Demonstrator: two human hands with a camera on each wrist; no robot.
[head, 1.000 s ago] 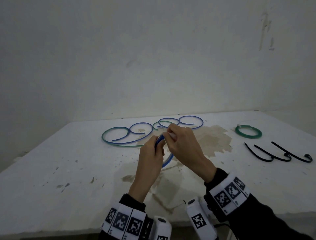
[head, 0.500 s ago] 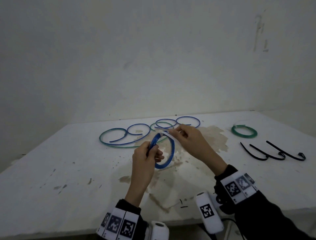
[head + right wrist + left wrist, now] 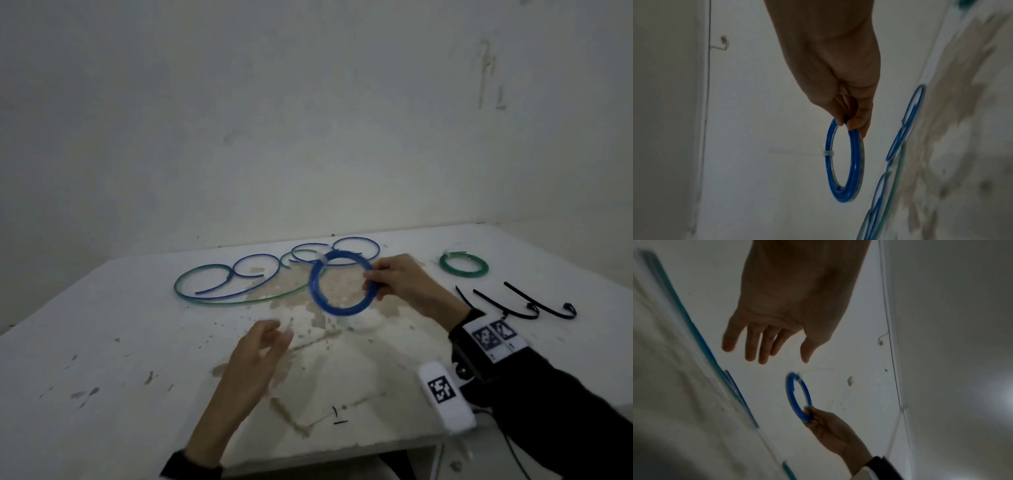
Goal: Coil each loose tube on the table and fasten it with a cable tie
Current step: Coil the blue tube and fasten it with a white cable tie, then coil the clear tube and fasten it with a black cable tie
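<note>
One blue coil (image 3: 339, 282), bound by a pale cable tie (image 3: 828, 153), hangs pinched in the right hand (image 3: 404, 284), likely for setting aside, while the left hand (image 3: 257, 356) hovers loosely spread, empty.

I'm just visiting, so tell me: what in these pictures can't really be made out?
- Tail of the cable tie on the blue coil: right wrist view, pale against the wall.
- Left hand fingers: head view, motion blur.
- Loose tubes: left wrist view, smeared streaks.
- Fingertips of the right hand: head view, hidden behind the coil.
- Green coil fastening: head view, too small.
</note>
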